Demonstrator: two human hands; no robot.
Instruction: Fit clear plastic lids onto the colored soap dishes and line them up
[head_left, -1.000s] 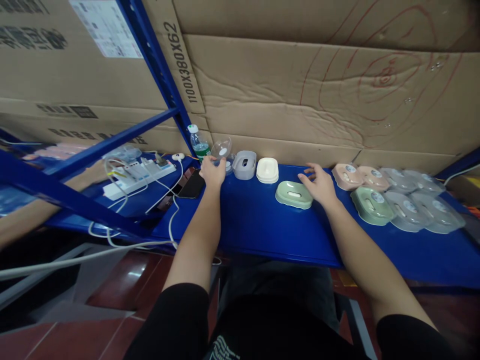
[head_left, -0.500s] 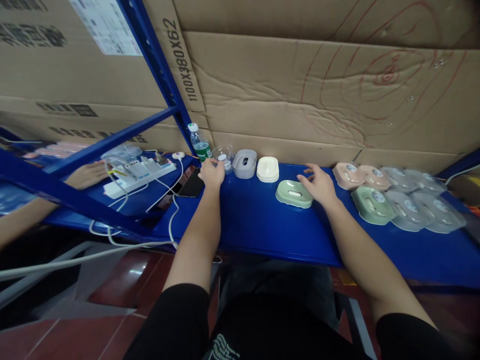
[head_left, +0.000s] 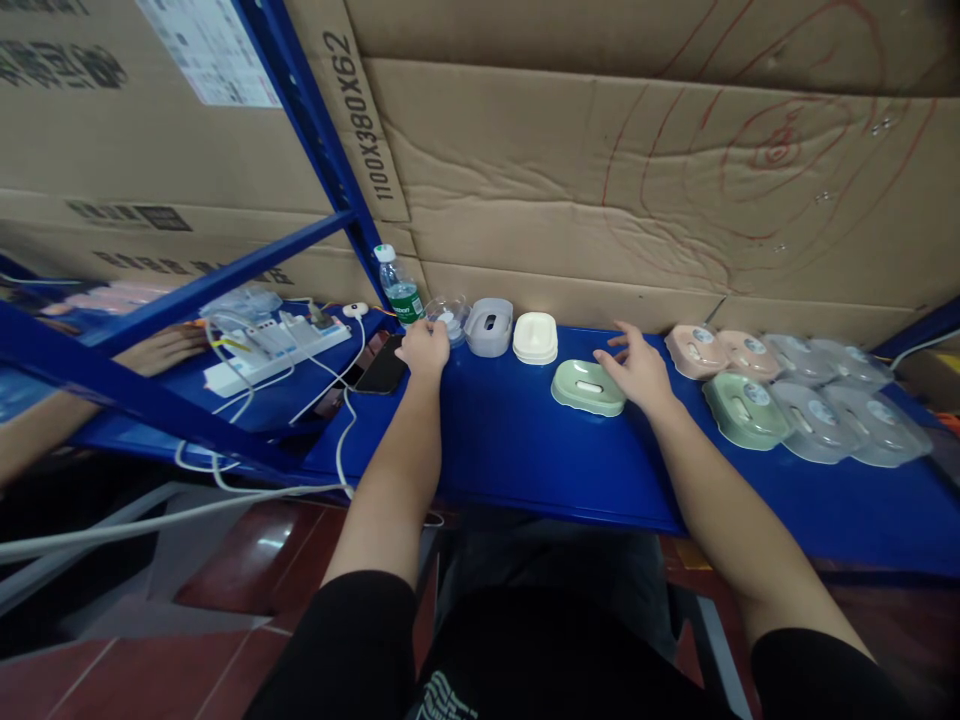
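My left hand (head_left: 423, 348) is closed, fingers curled together, beside a clear round plastic container (head_left: 454, 330) with a white disc in it. Whatever the fingers may hold is hidden from view. A grey oval box (head_left: 490, 328) with a slot and a stack of cream lids (head_left: 535, 338) stand to the right of that container. My right hand (head_left: 634, 366) hovers with its fingers apart, just right of a green soap-dish-like piece (head_left: 588, 387) with a pale strip in its centre. No object shows in the right hand.
At right stand several lidded boxes (head_left: 817, 421) in pink, green and grey, some with round labels. A bottle (head_left: 400, 288) and a phone (head_left: 381, 366) lie left, near a power strip (head_left: 274, 352), cables and a blue post (head_left: 330, 150). Another person's hand (head_left: 166, 348) is far left.
My two hands stay almost where they were. The other person's hand at far left has shifted slightly left.
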